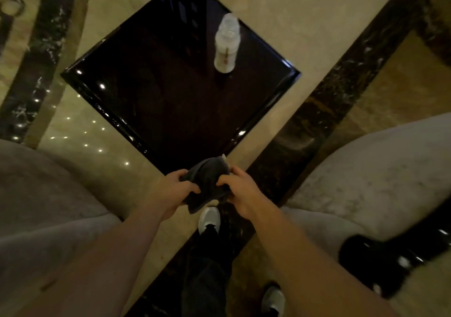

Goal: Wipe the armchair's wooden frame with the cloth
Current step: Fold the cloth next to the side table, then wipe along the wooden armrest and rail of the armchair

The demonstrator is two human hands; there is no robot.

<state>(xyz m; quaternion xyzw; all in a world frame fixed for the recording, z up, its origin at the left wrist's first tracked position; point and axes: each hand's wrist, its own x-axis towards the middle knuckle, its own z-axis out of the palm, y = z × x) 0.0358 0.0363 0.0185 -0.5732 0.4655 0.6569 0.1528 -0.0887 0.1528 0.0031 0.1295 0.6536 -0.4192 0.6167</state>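
Observation:
A dark grey cloth (207,182) is bunched between both hands at the lower centre, just over the near corner of a dark glossy table (170,111). My left hand (178,187) grips the cloth's left side and my right hand (240,189) grips its right side. A grey upholstered armchair (366,177) stands at the right, and its glossy dark wooden frame (395,258) shows at the lower right. Another grey upholstered seat (41,194) is at the left.
A pale plastic spray bottle (227,45) stands on the far right part of the square table. The floor is polished beige marble with dark veined bands (317,111). My feet in light shoes (208,219) stand below the cloth.

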